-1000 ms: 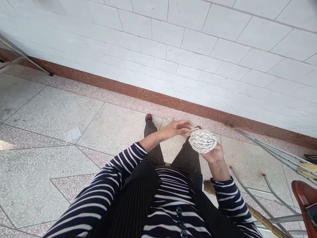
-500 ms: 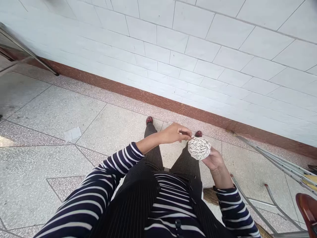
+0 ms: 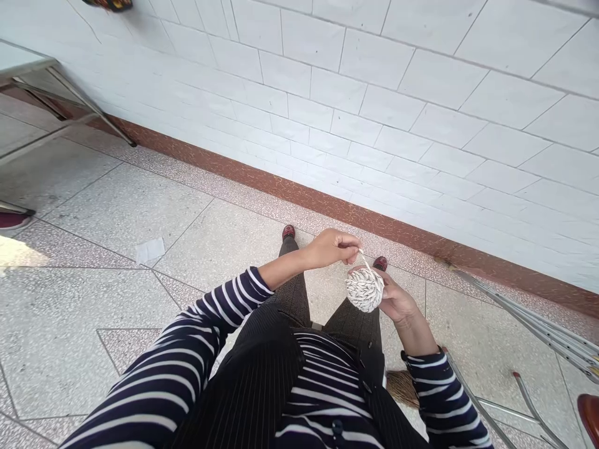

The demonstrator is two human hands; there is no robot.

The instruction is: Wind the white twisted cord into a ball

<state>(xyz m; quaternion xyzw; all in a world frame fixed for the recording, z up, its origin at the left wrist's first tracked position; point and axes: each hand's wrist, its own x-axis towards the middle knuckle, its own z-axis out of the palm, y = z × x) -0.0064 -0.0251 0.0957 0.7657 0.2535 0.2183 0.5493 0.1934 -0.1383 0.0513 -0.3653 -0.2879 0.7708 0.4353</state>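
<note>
In front of my waist, my right hand point(image 3: 397, 298) holds a round, braided white piece with dark flecks point(image 3: 365, 290), its fingers around the right side and behind it. A short white cord point(image 3: 364, 257) rises from the top of this woven piece. My left hand point(image 3: 334, 248) is closed, with the cord's upper end pinched between thumb and forefinger. Some right-hand fingers are hidden behind the weave.
A white tiled wall point(image 3: 355, 137) runs across ahead. A metal-framed table point(image 3: 84, 96) stands at the left, and a paper point(image 3: 150, 251) lies on the floor. At right are a folded ladder point(image 3: 528, 318), a metal frame point(image 3: 528, 399) and a straw broom point(image 3: 402, 388).
My left hand has drawn the cord up, so a length of it now shows above the woven piece. The piece has shifted slightly left and down. The view has swung a little left.
</note>
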